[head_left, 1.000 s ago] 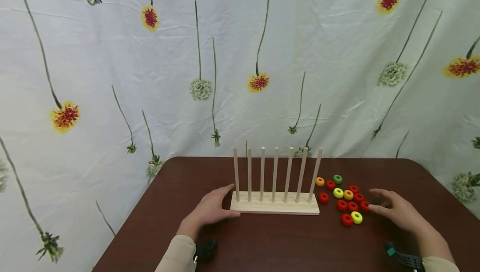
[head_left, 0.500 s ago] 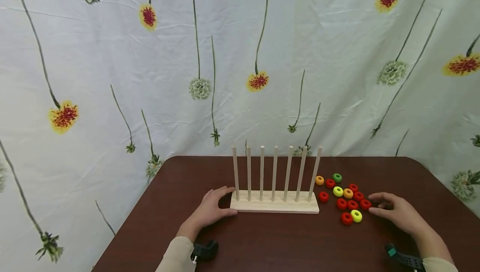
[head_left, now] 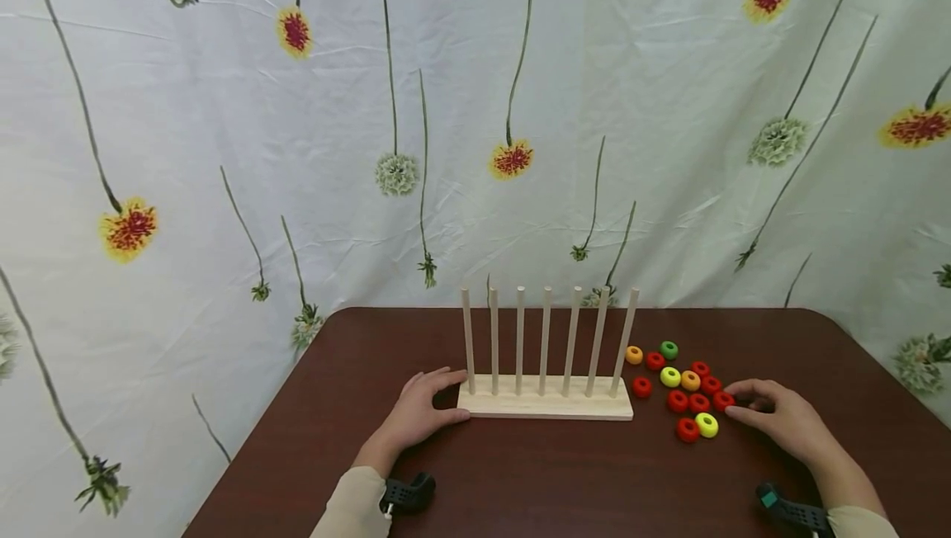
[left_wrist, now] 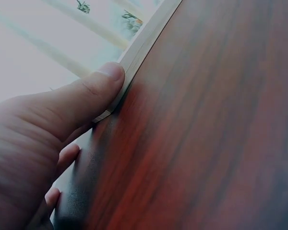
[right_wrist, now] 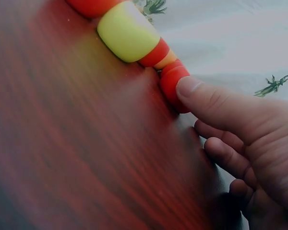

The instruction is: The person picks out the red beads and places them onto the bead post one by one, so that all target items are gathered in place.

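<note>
A pale wooden peg stand (head_left: 553,410), with a flat base and a row of several upright pegs, is on the dark table. My left hand (head_left: 416,418) grips the left end of its base, thumb at the front corner and fingers at the back; the left wrist view shows the thumb (left_wrist: 93,88) against the base's edge. To the right of the stand lie several ring-shaped beads. At their right edge my right hand (head_left: 783,418) pinches a red bead (head_left: 722,400), with the thumb (right_wrist: 206,96) pressed on its near side. The other fingers are loosely curled. All the pegs are bare.
Next to the pinched bead are other red beads (head_left: 699,403), yellow beads (head_left: 707,425), orange beads (head_left: 690,381) and one green bead (head_left: 669,350). Behind the brown table (head_left: 565,480) hangs a white cloth (head_left: 334,125) with printed flowers. Each wrist wears a black strap.
My right hand has shifted slightly left, and its fingers have closed onto the rightmost red bead. The left thumb has drawn back a little along the base's front edge.
</note>
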A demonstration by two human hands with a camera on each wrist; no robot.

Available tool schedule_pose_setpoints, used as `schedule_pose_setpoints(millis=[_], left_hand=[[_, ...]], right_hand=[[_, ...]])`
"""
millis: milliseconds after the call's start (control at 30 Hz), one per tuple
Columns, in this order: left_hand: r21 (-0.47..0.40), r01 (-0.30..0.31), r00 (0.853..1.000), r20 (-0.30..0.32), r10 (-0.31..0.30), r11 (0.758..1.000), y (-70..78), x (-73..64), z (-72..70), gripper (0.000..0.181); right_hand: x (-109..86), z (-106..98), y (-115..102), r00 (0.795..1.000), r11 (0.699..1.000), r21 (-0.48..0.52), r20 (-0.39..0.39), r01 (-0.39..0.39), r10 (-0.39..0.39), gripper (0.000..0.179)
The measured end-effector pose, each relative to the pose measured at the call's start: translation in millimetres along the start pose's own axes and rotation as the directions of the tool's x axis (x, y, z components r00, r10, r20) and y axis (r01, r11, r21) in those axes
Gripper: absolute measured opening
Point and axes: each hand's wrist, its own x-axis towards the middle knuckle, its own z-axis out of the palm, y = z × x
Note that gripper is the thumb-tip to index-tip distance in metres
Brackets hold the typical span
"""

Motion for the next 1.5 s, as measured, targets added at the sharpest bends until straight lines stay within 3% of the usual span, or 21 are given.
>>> schedule_pose_setpoints(millis=[533, 933, 1500], left_hand=[[0.005, 0.003, 1.000, -0.005, -0.003, 1.000, 2.0, -0.3, -0.8, 0.062], [0.019, -0.003, 1.000, -0.017, 0.003, 1.000, 3.5, -0.6, -1.4, 0.060], [-0.010, 0.011, 1.000, -0.009, -0.011, 1.000, 4.3, -1.8, -2.3, 0.060]], right_hand=[[-2.6, -1.9, -4.5, 0.999, 0.999, 0.011, -0.022, -0.039, 0.039, 0.048], [-3.0, -4.0, -3.3, 0.988, 0.997, 0.054, -0.136, -0.060, 0.067, 0.048], [-3.8, -0.9, -20.1, 0.964, 0.999, 0.050, -0.264, -0.010, 0.023, 0.043]])
